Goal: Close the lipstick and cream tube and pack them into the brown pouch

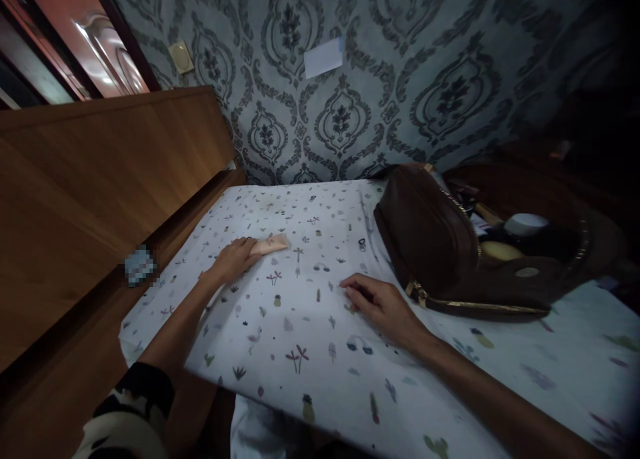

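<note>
My left hand (233,260) rests on a white sheet (300,326) printed with small motifs, its fingers closed around a pale peach tube (271,244) that lies flat on the sheet. My right hand (381,304) lies on the sheet nearer the middle, fingers curled down with the tips pressed on the fabric; nothing shows in it. An open brown leather bag (430,239) sits just right of my right hand.
Inside the bag show a white-lidded jar (525,224) and a yellowish item (500,250). A wooden headboard (100,179) runs along the left. Patterned wallpaper (400,79) with a white card (324,56) stands behind.
</note>
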Motion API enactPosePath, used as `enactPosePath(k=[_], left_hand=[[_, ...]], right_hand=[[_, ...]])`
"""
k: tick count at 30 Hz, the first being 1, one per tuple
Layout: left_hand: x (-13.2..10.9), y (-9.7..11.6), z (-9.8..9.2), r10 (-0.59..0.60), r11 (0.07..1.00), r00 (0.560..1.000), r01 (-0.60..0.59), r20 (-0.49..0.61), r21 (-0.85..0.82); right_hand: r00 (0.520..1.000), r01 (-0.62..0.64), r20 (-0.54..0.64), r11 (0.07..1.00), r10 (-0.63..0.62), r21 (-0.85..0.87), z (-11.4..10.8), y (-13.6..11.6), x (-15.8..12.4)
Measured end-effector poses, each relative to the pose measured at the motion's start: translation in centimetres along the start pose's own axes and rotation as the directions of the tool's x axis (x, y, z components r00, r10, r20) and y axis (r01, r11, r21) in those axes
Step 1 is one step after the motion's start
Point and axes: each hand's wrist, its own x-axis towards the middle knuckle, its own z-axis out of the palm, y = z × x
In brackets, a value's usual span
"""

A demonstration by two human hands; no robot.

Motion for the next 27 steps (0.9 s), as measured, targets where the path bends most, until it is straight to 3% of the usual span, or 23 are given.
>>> enactPosePath(k=[5, 10, 13, 17, 20, 24, 27], left_hand=[[-1.9, 0.9, -0.3, -0.026, 0.999, 1.000, 0.025, -0.017, -0.023], [-3.3, 3.8, -0.6, 0.011, 1.000, 0.998, -0.011, -0.069, 0.004], [-3.9, 5.3, -0.6, 0.014, 0.998, 0.997, -0.020, -0.079, -0.065], [-4.2, 6.8, -0.5, -0.102, 0.967, 0.994, 0.093, -0.028, -0.239], [-4.2, 7.8, -0.7, -0.161, 0.948, 0.986, 0.164, 0.033, -0.273], [-4.5, 9.2, -1.1, -0.107, 0.938, 0.990, 0.130, 0.087, -0.321], [-4.7, 10.1, -0.8, 0.055, 0.910, 0.997, -0.026, 0.058, -0.413]], right_hand=[[1.000, 0.005, -0.005, 1.000, -0.005, -0.003, 0.1, 0.1, 0.0], [1.000, 0.018, -0.006, 1.000, -0.018, -0.014, 0.1, 0.2, 0.0], [1.000, 0.011, -0.006, 1.000, -0.012, -0.013, 0.1, 0.2, 0.0], [1.000, 0.011, -0.013, 1.000, -0.012, -0.016, 0.1, 0.1, -0.1], [1.000, 0.021, -0.016, 0.999, -0.021, -0.029, 0.2, 0.2, -0.1], [0.999, 0.042, -0.017, 0.996, -0.044, -0.073, 0.2, 0.0, -0.2], [0.996, 0.078, -0.030, 0.992, -0.082, -0.102, 0.2, -0.3, -0.3]])
